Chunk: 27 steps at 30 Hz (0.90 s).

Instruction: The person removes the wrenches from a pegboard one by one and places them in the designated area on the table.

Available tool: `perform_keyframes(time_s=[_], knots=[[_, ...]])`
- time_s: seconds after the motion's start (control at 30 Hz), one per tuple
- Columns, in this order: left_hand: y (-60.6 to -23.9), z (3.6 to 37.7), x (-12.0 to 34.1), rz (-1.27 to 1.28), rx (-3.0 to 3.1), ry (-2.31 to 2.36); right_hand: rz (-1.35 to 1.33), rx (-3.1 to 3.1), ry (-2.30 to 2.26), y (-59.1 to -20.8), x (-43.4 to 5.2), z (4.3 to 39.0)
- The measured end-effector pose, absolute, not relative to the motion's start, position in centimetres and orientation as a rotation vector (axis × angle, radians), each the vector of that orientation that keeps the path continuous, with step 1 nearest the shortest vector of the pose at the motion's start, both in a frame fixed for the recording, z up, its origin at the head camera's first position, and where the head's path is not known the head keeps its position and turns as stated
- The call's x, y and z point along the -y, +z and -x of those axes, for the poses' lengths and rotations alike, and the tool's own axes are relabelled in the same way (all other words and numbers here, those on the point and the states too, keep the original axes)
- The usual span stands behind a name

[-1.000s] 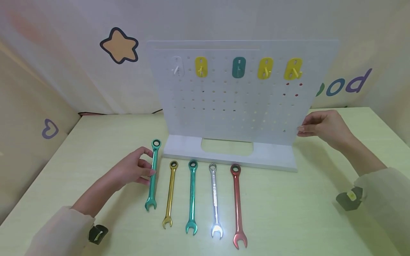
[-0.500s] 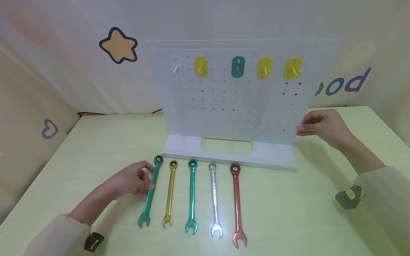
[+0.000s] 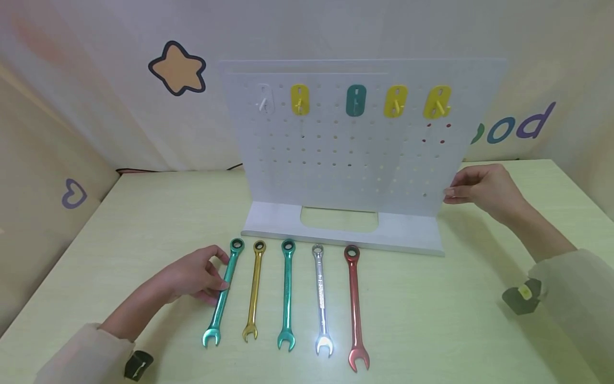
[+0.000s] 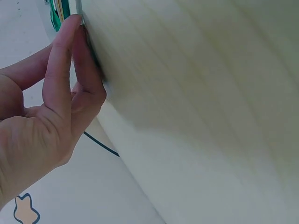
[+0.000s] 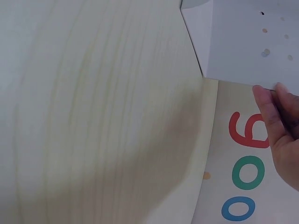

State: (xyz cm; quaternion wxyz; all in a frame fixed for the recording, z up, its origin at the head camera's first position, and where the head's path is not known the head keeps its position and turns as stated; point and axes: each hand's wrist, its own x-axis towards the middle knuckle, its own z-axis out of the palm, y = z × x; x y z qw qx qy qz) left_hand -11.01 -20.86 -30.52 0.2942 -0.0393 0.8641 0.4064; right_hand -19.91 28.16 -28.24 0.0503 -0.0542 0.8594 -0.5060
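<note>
At the left end of a row of wrenches, my left hand (image 3: 194, 277) pinches a green combination wrench (image 3: 232, 269) by the shank, its ring end toward the board and its open jaw toward me. Beside it lie a gold wrench (image 3: 255, 290), a second green wrench (image 3: 288, 293), a silver wrench (image 3: 321, 293) and a red wrench (image 3: 355, 304). The left wrist view catches the pinching fingertips (image 4: 73, 22) at the wrench's edge. My right hand (image 3: 491, 192) grips the right edge of the white pegboard (image 3: 355, 184) between thumb and fingers, as the right wrist view also shows.
Along the pegboard's upper part are a white hook (image 3: 265, 100), a green hook (image 3: 356, 100) and several yellow hooks, one of them a yellow hook (image 3: 300, 100) near the left. Behind the table (image 3: 158, 213) hangs a pale curtain (image 3: 110, 96) with printed shapes.
My left hand has lowered the green wrench toward me and down to the table, left of the gold one, tilting its lower end leftward. The right hand keeps its place on the board.
</note>
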Motion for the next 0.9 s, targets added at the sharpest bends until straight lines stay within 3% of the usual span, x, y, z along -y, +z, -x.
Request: perform_keyframes(time_s=[0.67, 0.9], knots=[[-30.2, 11.6, 21.0, 0.135, -2.347, 1.017, 0.175, -2.641, -1.538, -28.4, -28.1, 19.3], [-29.5, 12.4, 22.0, 0.022, -2.445, 1.068, 0.208, -2.767, -1.416, -28.4, -27.9, 18.6]])
